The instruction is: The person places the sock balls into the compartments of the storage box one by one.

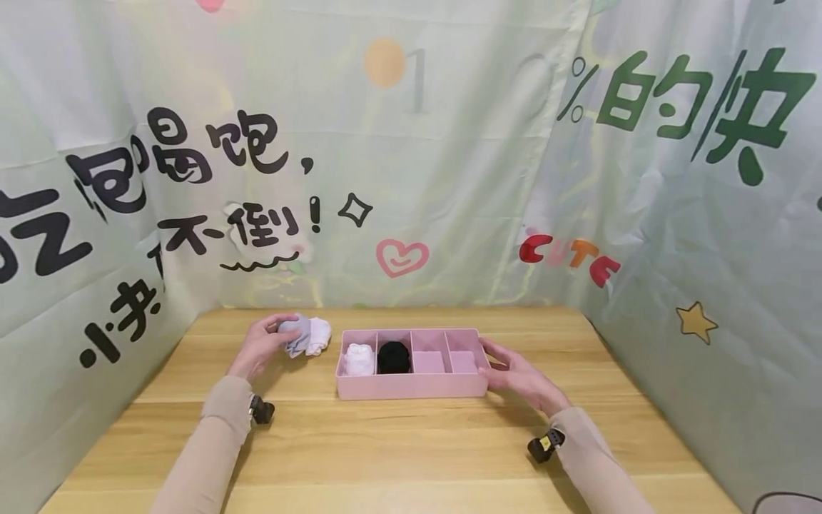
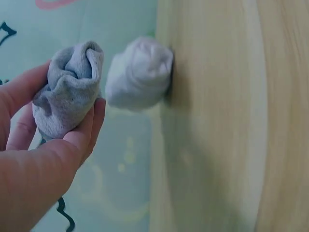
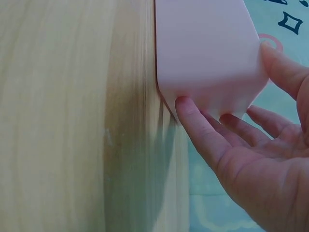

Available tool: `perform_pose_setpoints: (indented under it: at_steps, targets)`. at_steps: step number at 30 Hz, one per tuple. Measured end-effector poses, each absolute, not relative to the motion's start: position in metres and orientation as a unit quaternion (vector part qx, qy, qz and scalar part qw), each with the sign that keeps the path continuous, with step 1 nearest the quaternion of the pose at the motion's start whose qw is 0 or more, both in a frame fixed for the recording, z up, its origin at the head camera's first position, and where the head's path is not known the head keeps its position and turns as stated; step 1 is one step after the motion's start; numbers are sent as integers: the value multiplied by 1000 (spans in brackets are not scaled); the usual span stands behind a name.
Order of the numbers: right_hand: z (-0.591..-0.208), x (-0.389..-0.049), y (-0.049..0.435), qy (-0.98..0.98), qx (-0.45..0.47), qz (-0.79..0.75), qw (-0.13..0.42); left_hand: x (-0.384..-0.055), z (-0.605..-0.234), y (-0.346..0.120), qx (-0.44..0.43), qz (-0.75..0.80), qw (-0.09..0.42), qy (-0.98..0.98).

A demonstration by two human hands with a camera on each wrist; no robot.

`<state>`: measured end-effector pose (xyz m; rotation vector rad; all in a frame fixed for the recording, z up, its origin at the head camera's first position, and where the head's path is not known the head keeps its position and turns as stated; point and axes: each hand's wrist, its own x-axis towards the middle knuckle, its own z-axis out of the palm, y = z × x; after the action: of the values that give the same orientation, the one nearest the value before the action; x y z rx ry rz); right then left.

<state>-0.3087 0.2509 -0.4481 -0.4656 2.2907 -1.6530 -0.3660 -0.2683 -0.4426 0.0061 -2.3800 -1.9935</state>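
A rolled grey sock [image 2: 67, 89] is in my left hand [image 1: 262, 343], gripped between thumb and fingers. Right beside it lies a rolled white sock [image 2: 140, 75] on the table, close to the back edge. In the head view a pink divided box [image 1: 411, 387] stands to the right of these socks. Its leftmost compartment holds another white sock roll [image 1: 359, 360], the second a black sock roll [image 1: 394, 357]; the two right compartments show bare pink floors. My right hand [image 1: 523, 382] touches the box's right end, its fingers spread over the end wall and rim.
The wooden table [image 1: 385, 457] is enclosed by pale printed curtains [image 1: 449, 178] at the back and both sides. A small black camera is strapped to each wrist, the left one [image 1: 262, 410] and the right one [image 1: 544, 445].
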Motion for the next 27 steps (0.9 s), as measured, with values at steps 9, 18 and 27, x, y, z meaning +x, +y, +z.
perform_pose_setpoints:
  at_steps: [9,18,27]
  targets:
    - [-447,-308,250,792,-150,-576,136,-362,-432,-242,-19,-653,42,-756]
    - [-447,-308,251,795,-150,-572,135,-360,-426,-220,-63,-653,37,-754]
    - [-449,-309,252,793,-159,-572,136,-353,-424,-194,-91,-662,40,-743]
